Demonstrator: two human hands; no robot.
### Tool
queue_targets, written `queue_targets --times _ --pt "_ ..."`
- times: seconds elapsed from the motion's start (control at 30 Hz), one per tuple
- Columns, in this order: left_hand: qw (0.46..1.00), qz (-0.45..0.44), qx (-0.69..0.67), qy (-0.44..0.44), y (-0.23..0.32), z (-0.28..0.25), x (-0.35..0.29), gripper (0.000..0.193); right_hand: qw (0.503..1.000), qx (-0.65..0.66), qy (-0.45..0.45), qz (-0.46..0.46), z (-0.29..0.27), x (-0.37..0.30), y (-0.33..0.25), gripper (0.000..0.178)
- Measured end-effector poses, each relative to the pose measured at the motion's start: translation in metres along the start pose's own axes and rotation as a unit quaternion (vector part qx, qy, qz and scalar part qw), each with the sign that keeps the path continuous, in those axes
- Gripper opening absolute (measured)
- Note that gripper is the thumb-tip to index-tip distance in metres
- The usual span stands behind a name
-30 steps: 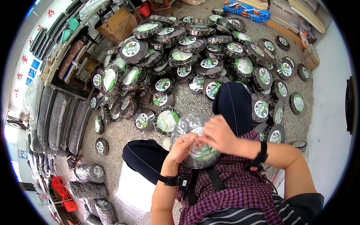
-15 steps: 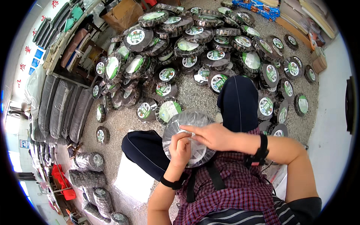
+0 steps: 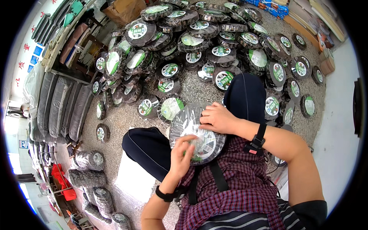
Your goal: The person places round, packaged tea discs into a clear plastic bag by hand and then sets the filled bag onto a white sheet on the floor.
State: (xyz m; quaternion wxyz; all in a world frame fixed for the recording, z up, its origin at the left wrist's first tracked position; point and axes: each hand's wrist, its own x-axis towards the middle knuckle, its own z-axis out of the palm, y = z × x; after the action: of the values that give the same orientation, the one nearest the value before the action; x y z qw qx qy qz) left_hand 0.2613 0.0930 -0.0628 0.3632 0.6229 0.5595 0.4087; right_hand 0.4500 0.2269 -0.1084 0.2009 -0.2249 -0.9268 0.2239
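A round, flat dark disc (image 3: 183,119) in clear crinkled film rests on my lap, with a white and green label (image 3: 207,147) showing through. On its near left side is my left hand (image 3: 181,155), thumb and fingers apart over the film, holding nothing; the fingertips are slightly blurred. My right hand (image 3: 218,119) lies on the disc's far right part. Its fingers are curled against the film (image 3: 195,130), which bunches towards the middle of the disc between the two hands.
Beyond my knees spreads a large heap of similar wrapped discs (image 3: 220,53). At the left stand long wrapped dark bundles (image 3: 61,105) and several wrapped rolls (image 3: 90,160). A white sheet (image 3: 132,180) lies by my left knee; a white wall (image 3: 337,115) rises at the right.
My hands, together at the disc's middle before, are now apart. The left hand has loosened its pinch; the right has moved up and curled its fingers. More of the label shows.
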Motion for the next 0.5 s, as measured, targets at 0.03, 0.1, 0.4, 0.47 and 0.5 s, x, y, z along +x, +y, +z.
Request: queue_targets --times 0.03,0.1,0.4,0.47,0.5 --pt "0.966 -0.202 -0.158 -0.035 0.005 0.001 0.003 0.006 1.0 0.009 0.015 0.009 0.0 -0.001 -0.002 0.022" --pt "0.931 -0.261 -0.256 -0.006 0.002 0.004 0.007 0.006 0.999 0.033 0.015 0.032 -0.01 -0.003 -0.008 0.022" --pt "0.942 -0.233 -0.241 0.032 -0.015 0.004 0.0 0.004 0.979 0.2 -0.02 0.045 -0.006 0.009 -0.042 0.024" --pt "0.914 -0.274 -0.297 -0.024 -0.012 -0.005 0.005 0.006 0.989 0.141 -0.038 0.01 -0.014 0.002 -0.048 0.02" --pt "0.898 -0.3 -0.317 -0.054 -0.013 -0.011 0.005 0.009 0.995 0.096 -0.02 -0.015 -0.019 -0.002 -0.059 0.018"
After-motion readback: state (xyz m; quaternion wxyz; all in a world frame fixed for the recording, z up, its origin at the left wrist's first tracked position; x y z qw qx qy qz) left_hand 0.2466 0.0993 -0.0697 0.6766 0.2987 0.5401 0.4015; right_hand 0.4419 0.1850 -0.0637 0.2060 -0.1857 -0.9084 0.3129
